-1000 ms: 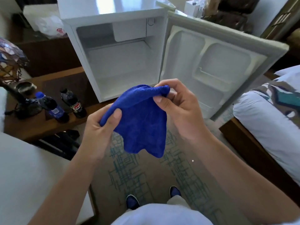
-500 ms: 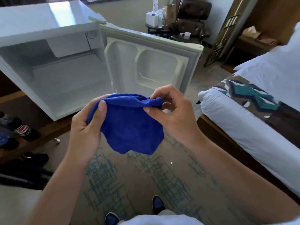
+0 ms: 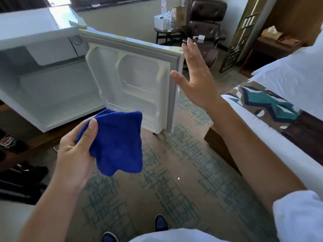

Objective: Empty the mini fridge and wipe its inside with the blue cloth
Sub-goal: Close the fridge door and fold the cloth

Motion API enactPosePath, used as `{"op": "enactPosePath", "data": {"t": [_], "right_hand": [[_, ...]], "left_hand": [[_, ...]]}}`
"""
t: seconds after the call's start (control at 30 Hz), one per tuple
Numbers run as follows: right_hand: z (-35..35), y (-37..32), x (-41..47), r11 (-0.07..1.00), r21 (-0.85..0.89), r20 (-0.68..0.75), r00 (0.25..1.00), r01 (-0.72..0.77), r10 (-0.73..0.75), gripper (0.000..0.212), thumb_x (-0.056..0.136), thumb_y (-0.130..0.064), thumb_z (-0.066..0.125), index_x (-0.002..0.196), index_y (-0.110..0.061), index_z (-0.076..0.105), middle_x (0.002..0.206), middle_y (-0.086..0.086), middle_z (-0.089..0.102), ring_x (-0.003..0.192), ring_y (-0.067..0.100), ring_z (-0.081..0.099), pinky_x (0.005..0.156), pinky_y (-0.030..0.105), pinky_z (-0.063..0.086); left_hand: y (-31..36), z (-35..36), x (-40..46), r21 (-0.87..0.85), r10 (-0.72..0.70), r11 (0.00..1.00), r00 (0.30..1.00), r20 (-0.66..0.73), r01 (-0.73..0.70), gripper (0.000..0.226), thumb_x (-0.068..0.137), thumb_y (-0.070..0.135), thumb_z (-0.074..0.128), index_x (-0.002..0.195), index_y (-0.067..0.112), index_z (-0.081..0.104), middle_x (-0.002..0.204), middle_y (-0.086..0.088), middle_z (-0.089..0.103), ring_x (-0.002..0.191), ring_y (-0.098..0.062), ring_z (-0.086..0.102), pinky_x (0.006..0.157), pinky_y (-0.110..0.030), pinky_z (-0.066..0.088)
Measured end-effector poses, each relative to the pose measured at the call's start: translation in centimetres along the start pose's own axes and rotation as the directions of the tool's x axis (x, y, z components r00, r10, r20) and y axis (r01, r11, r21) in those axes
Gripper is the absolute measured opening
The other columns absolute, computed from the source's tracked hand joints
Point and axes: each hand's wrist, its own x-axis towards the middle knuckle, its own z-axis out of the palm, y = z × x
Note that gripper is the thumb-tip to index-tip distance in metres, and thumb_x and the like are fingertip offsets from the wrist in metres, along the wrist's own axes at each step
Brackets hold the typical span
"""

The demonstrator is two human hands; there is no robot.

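While left hand (image 3: 75, 154) fingers clamp blue cloth (image 3: 117, 142), right hand (image 3: 195, 79) fingers spread, mini fridge (image 3: 52, 81) door open.

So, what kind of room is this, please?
Most likely a hotel room. A made bed with a patterned runner stands on the right, a leather lounge chair sits beside a small table with water bottles, and the mini fridge is open.

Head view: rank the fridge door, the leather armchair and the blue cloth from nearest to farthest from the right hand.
1. Fridge door: its outer edge is just left of the open right hand.
2. Blue cloth: lower left, gripped in the left hand.
3. Leather armchair: farther back in the room, behind the fingertips.
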Motion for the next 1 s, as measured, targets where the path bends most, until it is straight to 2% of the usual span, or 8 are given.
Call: {"op": "enactPosePath", "data": {"t": [0.17,0.37,0.47,0.57,0.73,0.9,1.0], "right_hand": [[1.8,2.4,2.6,0.997,-0.081,0.032,0.999,0.016,-0.014,0.081,0.103,-0.058,0.042,0.165,-0.017,0.009,0.174,0.003,0.0,0.161,0.022,-0.002,0.129,0.05,0.008],[2.4,3.0,5.5,0.988,-0.153,0.062,0.998,0.008,0.001,0.08,0.103,-0.057,0.04,0.164,-0.015,0.011,0.174,0.004,0.001,0.161,0.022,-0.002,0.128,0.047,0.005],[3.3,3.1,6.3,0.982,-0.186,0.105,0.994,0.008,0.012,0.082,0.1,-0.057,0.044,0.162,-0.011,0.02,0.173,0.007,0.01,0.161,0.024,0.002,0.129,0.046,0.01],[3.8,3.3,6.0,0.974,-0.225,0.08,0.997,0.028,-0.01,0.08,0.094,-0.05,0.052,0.159,-0.009,0.028,0.168,0.008,0.025,0.16,0.027,0.01,0.128,0.047,0.017],[3.9,2.4,5.2,0.974,-0.214,-0.03,0.996,0.072,-0.08,0.064,0.089,-0.032,0.056,0.148,-0.01,0.046,0.155,0.007,0.045,0.155,0.027,0.027,0.125,0.051,0.022],[4.6,0.7,3.7,0.978,-0.181,-0.039,0.993,0.105,-0.114,0.061,0.089,-0.025,0.058,0.147,-0.008,0.046,0.155,0.008,0.045,0.155,0.027,0.027,0.126,0.051,0.023],[5.0,-0.9,2.7,0.983,-0.135,-0.033,0.991,0.124,-0.129,0.06,0.09,-0.023,0.059,0.147,-0.007,0.047,0.156,0.009,0.045,0.154,0.026,0.029,0.124,0.043,0.03]], "left_hand": [[0.5,0.3,-0.8,0.061,0.02,0.998,1.0,0.001,-0.02,0.033,0.1,0.023,0.048,0.106,0.024,0.081,0.108,-0.002,0.078,0.102,-0.017,0.073,0.082,-0.024,0.061],[0.6,0.1,-1.0,0.039,0.024,0.999,0.999,-0.031,-0.023,0.032,0.101,0.02,0.047,0.111,0.018,0.077,0.109,-0.004,0.078,0.102,-0.018,0.072,0.083,-0.024,0.06],[0.3,-0.2,-1.0,0.044,0.007,0.999,0.999,-0.046,-0.005,0.032,0.102,0.02,0.046,0.113,0.017,0.076,0.111,-0.007,0.076,0.104,-0.02,0.071,0.084,-0.025,0.059],[0.0,-0.6,-0.8,0.062,-0.004,0.998,0.998,-0.058,0.008,0.032,0.101,0.021,0.047,0.114,0.018,0.076,0.111,-0.008,0.075,0.105,-0.023,0.069,0.083,-0.026,0.059],[-0.1,-1.0,-0.3,0.06,-0.01,0.998,0.998,-0.061,0.014,0.032,0.099,0.023,0.049,0.11,0.023,0.079,0.108,-0.004,0.077,0.101,-0.018,0.071,0.08,-0.024,0.06],[-0.2,-2.4,0.6,0.019,0.004,1.0,0.996,-0.087,-0.002,0.03,0.1,0.023,0.049,0.107,0.023,0.078,0.104,0.0,0.076,0.099,-0.015,0.07,0.082,-0.024,0.059],[-0.1,-4.1,1.0,0.012,-0.013,1.0,0.996,-0.09,0.014,0.028,0.1,0.024,0.05,0.11,0.021,0.076,0.106,-0.002,0.076,0.101,-0.018,0.069,0.083,-0.025,0.06]]}}
